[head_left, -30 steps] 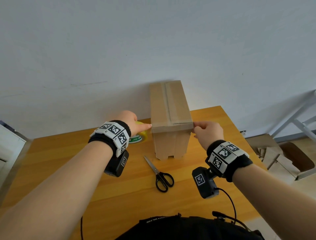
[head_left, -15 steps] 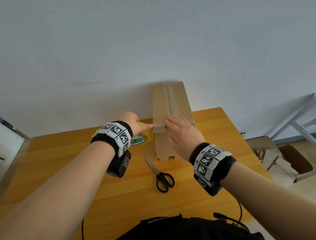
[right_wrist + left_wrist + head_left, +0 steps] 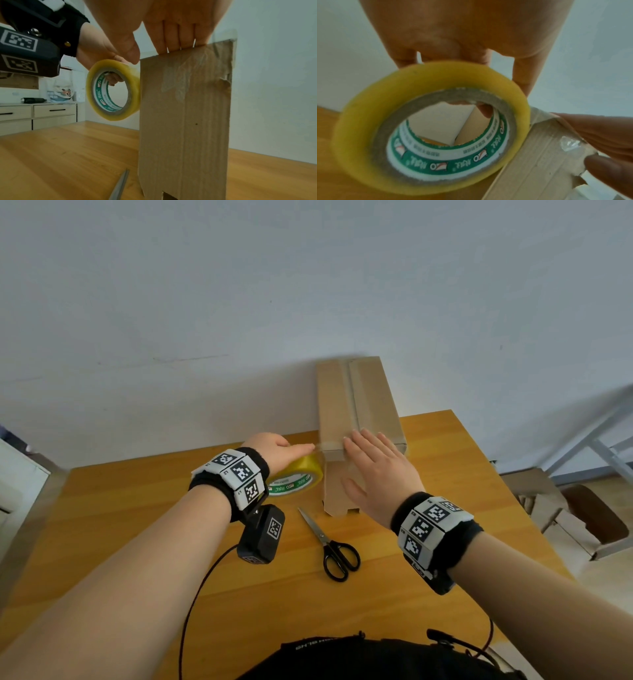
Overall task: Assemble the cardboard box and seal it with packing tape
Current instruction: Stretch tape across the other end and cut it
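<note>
A tall brown cardboard box (image 3: 356, 395) stands upright on the wooden table (image 3: 137, 525), with clear tape along its top seam and across its near top edge. My left hand (image 3: 274, 451) grips the yellow tape roll (image 3: 298, 477) beside the box's left side, fingers through its core (image 3: 447, 127). A strip of tape runs from the roll onto the box top. My right hand (image 3: 376, 463) lies flat with straight fingers (image 3: 178, 39) on the near top edge of the box (image 3: 185, 108), pressing the tape down.
Black-handled scissors (image 3: 329, 542) lie closed on the table in front of the box. The wall stands right behind the box. Chairs and cardboard pieces (image 3: 582, 508) sit on the floor to the right. Drawers (image 3: 34, 113) stand at the far left.
My right hand left the box's right top corner, came over the near top edge and now lies flat on it. The left hand with the roll has stayed beside the box.
</note>
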Motion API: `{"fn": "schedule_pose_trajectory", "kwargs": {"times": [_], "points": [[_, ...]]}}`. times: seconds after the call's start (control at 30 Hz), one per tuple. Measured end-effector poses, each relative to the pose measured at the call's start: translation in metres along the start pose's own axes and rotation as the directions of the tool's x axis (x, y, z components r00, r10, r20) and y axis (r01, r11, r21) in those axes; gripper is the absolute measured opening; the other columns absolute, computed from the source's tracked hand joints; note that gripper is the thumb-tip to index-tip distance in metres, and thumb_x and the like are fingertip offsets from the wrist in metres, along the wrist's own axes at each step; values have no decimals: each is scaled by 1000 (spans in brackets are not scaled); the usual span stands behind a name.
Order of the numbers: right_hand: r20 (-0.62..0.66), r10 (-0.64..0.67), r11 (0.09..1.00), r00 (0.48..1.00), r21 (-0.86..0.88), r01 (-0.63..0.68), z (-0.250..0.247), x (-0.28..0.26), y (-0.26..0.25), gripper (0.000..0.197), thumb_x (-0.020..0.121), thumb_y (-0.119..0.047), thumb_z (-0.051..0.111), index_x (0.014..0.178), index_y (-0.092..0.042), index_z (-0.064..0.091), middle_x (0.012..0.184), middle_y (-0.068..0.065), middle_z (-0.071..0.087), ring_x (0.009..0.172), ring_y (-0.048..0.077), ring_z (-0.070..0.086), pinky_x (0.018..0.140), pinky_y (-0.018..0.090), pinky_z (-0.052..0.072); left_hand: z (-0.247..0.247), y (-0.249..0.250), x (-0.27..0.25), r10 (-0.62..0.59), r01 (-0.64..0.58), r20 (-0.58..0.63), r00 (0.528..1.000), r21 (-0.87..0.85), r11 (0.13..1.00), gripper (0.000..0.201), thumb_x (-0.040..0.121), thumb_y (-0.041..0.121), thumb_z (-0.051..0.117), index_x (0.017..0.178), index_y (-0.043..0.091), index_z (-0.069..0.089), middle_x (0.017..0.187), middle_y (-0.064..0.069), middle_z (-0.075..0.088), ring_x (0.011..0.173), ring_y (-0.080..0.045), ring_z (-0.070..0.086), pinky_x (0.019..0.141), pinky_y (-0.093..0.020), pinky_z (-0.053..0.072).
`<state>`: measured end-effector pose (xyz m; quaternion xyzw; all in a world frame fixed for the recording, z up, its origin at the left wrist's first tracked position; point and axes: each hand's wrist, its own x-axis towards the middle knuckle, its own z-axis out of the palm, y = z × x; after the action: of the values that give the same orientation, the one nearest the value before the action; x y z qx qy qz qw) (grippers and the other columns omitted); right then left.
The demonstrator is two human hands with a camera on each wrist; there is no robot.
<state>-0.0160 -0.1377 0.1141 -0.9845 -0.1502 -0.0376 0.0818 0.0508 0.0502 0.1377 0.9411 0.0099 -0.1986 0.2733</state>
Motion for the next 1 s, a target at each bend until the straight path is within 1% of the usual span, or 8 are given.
{"fn": "schedule_pose_trajectory", "kwargs": {"times": [0.1, 0.23, 0.33, 0.43, 0.6, 0.8, 0.93, 1.0], "points": [[31, 31, 999, 999, -35, -30, 1, 1, -6, 67, 93, -50, 33, 148, -18, 12, 155, 4, 19, 144, 20, 12, 118, 35, 3, -1, -9, 1, 6, -2, 25, 1000, -142, 990, 37, 84, 52, 53, 96, 18, 63, 95, -5, 63, 88, -24, 59, 78, -33, 48], [33, 98, 994, 995, -52, -97, -2, 5, -20, 70, 90, -57, 29, 147, -19, 16, 155, 6, 16, 144, 24, 7, 118, 43, 3, -1, -13, 4, 48, -43, 32, 998, -143, 989, 35, 85, 53, 52, 92, 20, 61, 91, -2, 63, 88, -23, 60, 78, -32, 49], [-9, 112, 992, 994, -58, -112, 2, 8, -36, 74, 90, -60, 24, 148, -16, 10, 157, 5, 2, 144, 19, -7, 118, 42, -4, 0, -15, 6, 65, -60, 36, 997, -123, 991, 35, 84, 55, 51, 89, 22, 61, 87, 0, 62, 85, -21, 60, 77, -31, 48], [17, 72, 997, 997, -42, -71, 12, 11, -47, 74, 92, -57, 27, 149, -16, 1, 158, 1, -3, 144, 15, -9, 117, 36, -9, -1, -16, 9, 100, -96, 53, 994, -86, 992, 34, 84, 56, 50, 77, 24, 61, 78, 4, 62, 79, -17, 60, 75, -30, 48], [-14, 84, 995, 996, -54, -84, 16, 17, -42, 68, 95, -53, 27, 148, -16, 8, 157, 0, 7, 145, 14, 1, 117, 33, -5, -4, -21, 15, 125, -111, 83, 989, -155, 982, 35, 84, 57, 50, 77, 25, 63, 83, 3, 65, 82, -17, 62, 78, -31, 49], [-94, 101, 995, 990, -13, -103, 21, 17, -44, 64, 94, -49, 34, 146, -14, 22, 155, 2, 20, 144, 17, 11, 116, 33, -1, -9, -33, 12, 125, -86, 136, 983, -260, 962, 38, 87, 48, 51, 110, 18, 61, 98, 1, 57, 93, -15, 51, 78, -27, 35], [-170, 88, 995, 982, -31, -95, 27, 18, -42, 62, 90, -44, 48, 141, -10, 36, 149, 6, 35, 140, 21, 26, 115, 37, 8, -11, -42, 6, 175, -145, 126, 976, -218, 965, 37, 88, 54, 42, 84, 21, 57, 82, 2, 56, 72, -5, 48, 62, -18, 34], [-206, 73, 995, 976, -48, -84, 30, 19, -40, 59, 86, -39, 52, 136, -9, 43, 144, 7, 42, 136, 23, 35, 114, 40, 15, -15, -42, 7, 183, -168, 82, 980, -163, 972, 49, 86, 58, 40, 83, 14, 58, 82, -7, 55, 70, -13, 50, 63, -20, 34]]}}
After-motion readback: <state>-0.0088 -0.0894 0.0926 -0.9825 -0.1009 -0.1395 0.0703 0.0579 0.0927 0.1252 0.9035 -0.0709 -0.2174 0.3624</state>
